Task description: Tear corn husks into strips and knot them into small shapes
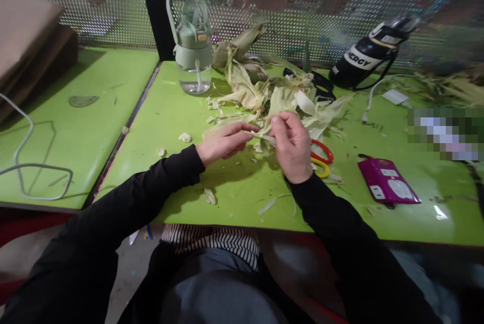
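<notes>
Tabletop: green; supports the husk pile at far centre. Right hand: thumb and index finger pinch a strip. Left hand: fingers extended, tips at the strip's left end — grip cannot be determined. Scissors: handles right of the right hand. Strip: between both hands, near side of the pile.

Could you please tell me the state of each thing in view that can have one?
Right hand: closed, pinching husk strip.
Left hand: fingers extended, at the strip's other end.
Husk pile: loose, heaped.
Clear bottle: upright, handle raised, partly filled.
Black bottle: appears tilted in this view; contents hidden.
Scissors: lying down, partly covered; blades hidden, so open or shut unclear.
Purple item: lying flat.
Grey cable: loosely looped.
</notes>
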Demonstrator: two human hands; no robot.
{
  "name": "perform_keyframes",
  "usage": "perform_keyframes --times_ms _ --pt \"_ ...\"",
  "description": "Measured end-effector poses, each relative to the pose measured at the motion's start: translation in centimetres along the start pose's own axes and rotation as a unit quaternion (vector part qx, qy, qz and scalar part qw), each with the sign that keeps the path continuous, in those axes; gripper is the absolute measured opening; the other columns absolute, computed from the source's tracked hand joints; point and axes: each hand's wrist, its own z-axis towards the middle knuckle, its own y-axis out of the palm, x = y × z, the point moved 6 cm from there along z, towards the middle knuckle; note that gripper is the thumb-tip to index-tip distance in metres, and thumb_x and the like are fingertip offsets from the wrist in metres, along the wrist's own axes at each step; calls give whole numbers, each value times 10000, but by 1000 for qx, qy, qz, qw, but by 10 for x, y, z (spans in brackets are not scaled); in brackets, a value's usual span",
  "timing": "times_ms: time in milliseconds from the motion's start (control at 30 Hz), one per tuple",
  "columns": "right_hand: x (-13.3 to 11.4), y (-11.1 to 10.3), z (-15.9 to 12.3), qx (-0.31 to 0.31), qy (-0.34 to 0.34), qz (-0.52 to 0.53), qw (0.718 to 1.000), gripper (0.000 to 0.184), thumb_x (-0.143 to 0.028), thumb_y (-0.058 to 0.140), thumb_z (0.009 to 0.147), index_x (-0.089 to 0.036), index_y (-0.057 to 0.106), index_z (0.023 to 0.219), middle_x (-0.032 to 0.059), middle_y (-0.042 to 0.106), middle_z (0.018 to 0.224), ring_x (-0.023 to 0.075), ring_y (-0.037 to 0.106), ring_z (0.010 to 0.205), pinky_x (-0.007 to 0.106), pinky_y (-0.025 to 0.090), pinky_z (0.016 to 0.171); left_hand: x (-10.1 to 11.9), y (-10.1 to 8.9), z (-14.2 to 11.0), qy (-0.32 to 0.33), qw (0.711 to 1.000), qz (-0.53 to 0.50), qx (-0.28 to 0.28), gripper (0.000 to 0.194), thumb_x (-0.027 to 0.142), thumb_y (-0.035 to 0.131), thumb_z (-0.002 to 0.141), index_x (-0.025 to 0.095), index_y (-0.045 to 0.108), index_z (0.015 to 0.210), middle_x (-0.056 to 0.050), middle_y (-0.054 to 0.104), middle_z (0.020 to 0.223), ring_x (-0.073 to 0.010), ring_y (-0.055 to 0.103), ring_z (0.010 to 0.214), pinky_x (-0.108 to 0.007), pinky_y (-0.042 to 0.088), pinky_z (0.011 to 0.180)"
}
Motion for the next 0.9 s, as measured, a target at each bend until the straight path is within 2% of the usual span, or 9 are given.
perform_keyframes --times_ms 100,167,233,300,400,500,600,733,900 --pt "0 -3 2 28 -13 -15 999 273 -513 501 988 -260 551 898 -18 533 671 154 506 572 321 433 557 5 -1 -1 36 999 22 -6 247 247 536 991 122 587 1198 109 368 528 -43 273 401 -203 191 410" --pt "-1 -3 2 23 -20 -20 999 286 -524 483 995 -260 531 899 -9 555 690 164 546 607 335 470 599 4 1 0 43 998 27 -41 286 245 537 988 131 566 1249 117 362 510 -51 286 395 -208 207 415" --pt "-4 0 1 -3 -32 -32 999 306 -539 471 998 -260 512 880 -5 568 700 165 557 622 335 475 610 -1 4 1 38 995 27 -85 314 237 550 971 152 537 1274 114 415 514 -57 344 396 -205 247 425" --pt "-8 5 -1 -43 -42 -49 997 328 -560 464 996 -259 510 875 -11 567 690 157 540 605 325 457 594 -7 6 3 32 993 28 -114 296 209 577 939 162 510 1224 91 526 563 -71 468 434 -205 335 458" --pt "-11 12 -5 -100 -49 -70 991 339 -589 482 982 -256 529 940 -41 528 622 142 482 544 311 406 554 -13 7 7 33 992 34 -118 190 165 574 919 176 472 1078 54 618 631 -96 579 487 -219 404 493" --pt "-10 13 -6 -115 -47 -63 990 356 -599 513 967 -249 517 1028 -69 484 577 132 441 512 304 362 530 -11 4 9 51 995 40 -74 80 130 510 941 190 457 943 82 547 559 -60 456 410 -205 319 451" --pt "-6 10 -2 -124 -28 -21 992 382 -604 565 942 -250 517 1074 -64 520 633 123 450 531 292 357 523 -3 3 7 82 995 20 -49 142 92 530 914 196 443 871 121 419 501 -40 332 405 -196 254 452" --pt "-6 4 3 -141 -24 35 989 391 -611 624 907 -258 565 1065 -46 541 696 120 476 569 284 383 534 6 5 4 127 990 -18 -64 157 157 564 914 204 424 862 127 375 515 -41 297 422 -194 255 471" --pt "-11 -6 6 -128 -16 32 991 397 -648 627 885 -270 606 1008 -35 500 671 129 426 547 285 360 496 5 1 2 155 985 -41 -58 196 273 619 904 210 434 910 120 374 545 -47 303 437 -192 242 456"
